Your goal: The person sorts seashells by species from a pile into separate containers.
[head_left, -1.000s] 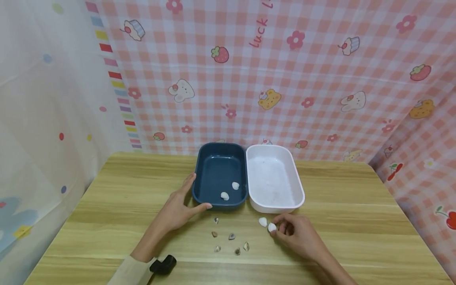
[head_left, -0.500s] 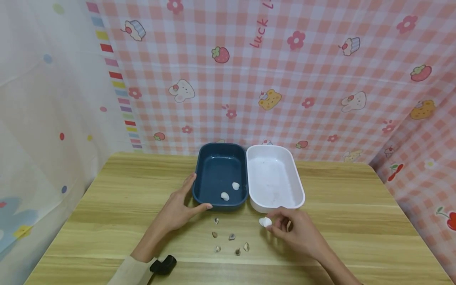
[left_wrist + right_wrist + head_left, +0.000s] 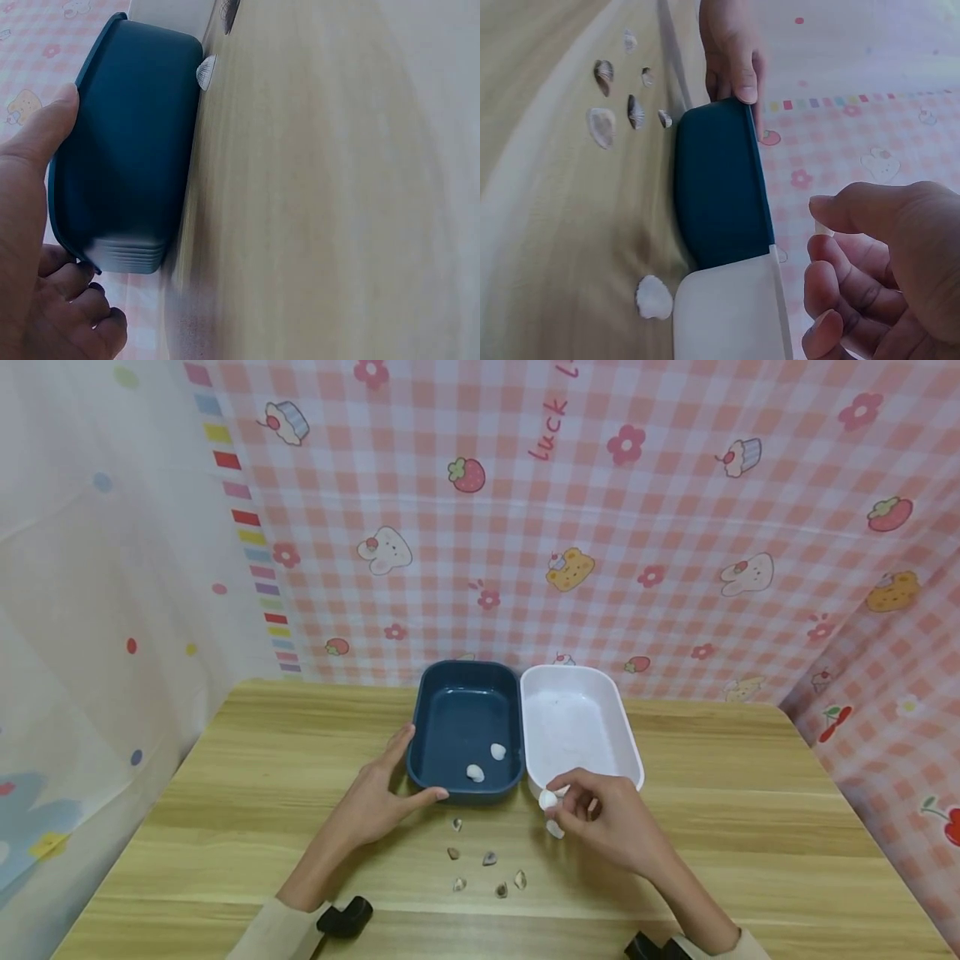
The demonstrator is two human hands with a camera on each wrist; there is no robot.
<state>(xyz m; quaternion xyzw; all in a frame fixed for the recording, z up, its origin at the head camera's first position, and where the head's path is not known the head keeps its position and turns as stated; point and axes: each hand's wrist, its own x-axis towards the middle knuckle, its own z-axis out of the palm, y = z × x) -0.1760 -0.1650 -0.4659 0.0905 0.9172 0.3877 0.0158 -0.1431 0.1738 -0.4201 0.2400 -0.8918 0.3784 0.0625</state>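
Note:
My left hand (image 3: 372, 799) holds the near left corner of the dark blue tray (image 3: 465, 795), thumb on the front rim and fingers at the left side. Two white seashells (image 3: 475, 772) lie inside that tray. Between thumb and fingertips, my right hand (image 3: 611, 818) pinches another white seashell (image 3: 548, 800), raised at the near left corner of the white tray (image 3: 628, 739). In the right wrist view the pinched seashell (image 3: 823, 227) is mostly covered by the fingers. Just below this hand, one white seashell (image 3: 555, 830) sits on the table.
Several small brownish seashells (image 3: 489, 858) are scattered on the wooden table (image 3: 300, 735) in front of the blue tray. Both trays stand side by side near a checked cloth backdrop (image 3: 480, 527). Black wrist mounts (image 3: 345, 917) show at the sleeves.
My right hand has lifted the pinched seashell and carried it leftward and away from me, past the one on the table to the white tray's corner. The left hand stays put.

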